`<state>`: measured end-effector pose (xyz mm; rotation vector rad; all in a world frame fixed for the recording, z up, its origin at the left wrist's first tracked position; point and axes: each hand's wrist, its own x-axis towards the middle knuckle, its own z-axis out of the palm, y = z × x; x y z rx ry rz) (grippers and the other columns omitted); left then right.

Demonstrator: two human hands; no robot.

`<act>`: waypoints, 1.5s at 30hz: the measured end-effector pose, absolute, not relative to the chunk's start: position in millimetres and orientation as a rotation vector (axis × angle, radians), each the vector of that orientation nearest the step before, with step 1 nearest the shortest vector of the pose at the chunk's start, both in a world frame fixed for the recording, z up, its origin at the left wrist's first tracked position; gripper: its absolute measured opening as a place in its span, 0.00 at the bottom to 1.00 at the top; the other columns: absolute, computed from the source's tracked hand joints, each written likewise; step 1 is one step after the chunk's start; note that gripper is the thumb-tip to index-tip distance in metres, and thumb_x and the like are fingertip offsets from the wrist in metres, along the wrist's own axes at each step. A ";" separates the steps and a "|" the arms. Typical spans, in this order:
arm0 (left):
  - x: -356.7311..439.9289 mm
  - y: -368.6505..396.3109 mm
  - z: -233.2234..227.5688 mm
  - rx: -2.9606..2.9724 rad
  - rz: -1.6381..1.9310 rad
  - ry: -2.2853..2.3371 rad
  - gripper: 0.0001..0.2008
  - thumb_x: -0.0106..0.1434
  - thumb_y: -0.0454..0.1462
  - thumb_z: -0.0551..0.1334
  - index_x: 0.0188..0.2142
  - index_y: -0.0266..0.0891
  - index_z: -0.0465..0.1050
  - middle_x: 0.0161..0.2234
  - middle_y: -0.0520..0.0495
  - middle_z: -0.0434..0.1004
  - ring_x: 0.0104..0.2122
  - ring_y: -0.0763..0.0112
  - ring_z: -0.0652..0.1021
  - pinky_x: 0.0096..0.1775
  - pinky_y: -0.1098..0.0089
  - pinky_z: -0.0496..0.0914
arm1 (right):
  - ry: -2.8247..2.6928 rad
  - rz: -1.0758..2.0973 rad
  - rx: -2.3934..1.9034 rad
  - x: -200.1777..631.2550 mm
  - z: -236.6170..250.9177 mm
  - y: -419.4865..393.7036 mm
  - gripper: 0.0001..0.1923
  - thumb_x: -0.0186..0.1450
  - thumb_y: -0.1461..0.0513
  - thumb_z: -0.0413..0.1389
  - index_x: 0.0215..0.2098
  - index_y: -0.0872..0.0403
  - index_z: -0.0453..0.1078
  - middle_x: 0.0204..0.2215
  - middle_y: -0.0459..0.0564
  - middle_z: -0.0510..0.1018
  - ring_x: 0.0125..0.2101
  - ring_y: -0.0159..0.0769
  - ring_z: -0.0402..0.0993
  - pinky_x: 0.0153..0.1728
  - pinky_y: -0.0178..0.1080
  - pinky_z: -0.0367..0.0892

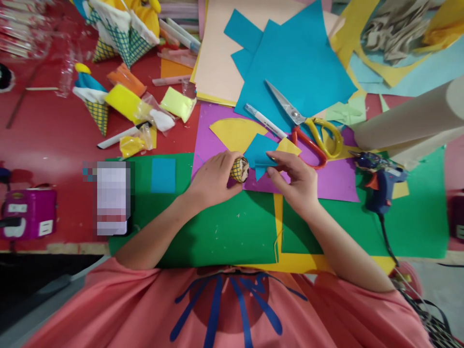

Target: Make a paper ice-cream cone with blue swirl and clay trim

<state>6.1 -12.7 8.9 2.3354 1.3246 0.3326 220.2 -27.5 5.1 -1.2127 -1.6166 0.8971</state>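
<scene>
One camera looks from the wearer's head, forward and steeply down over the table (pixel 47 140). It sits close above the shirt (pixel 308 319), which spans the bottom of the frame. The left hand (pixel 217 178) and right hand (pixel 297 182) lie near the centre, farther off. The wide view takes in a purple box (pixel 36 208) at the left edge and a roll (pixel 406 118) at the right.

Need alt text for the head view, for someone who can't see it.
Left hand holds a small checked cone; right hand pinches blue paper beside it. Open scissors lie beyond, a glue gun to the right.
</scene>
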 end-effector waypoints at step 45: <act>14.9 -20.6 8.6 2.480 0.202 1.465 0.21 0.60 0.33 0.60 0.54 0.38 0.61 0.46 0.40 0.75 0.44 0.55 0.77 0.44 0.59 0.71 | -1.617 0.744 -1.243 199.8 18.4 -32.3 0.08 0.65 0.65 0.55 0.27 0.52 0.67 0.26 0.45 0.75 0.28 0.31 0.72 0.32 0.37 0.69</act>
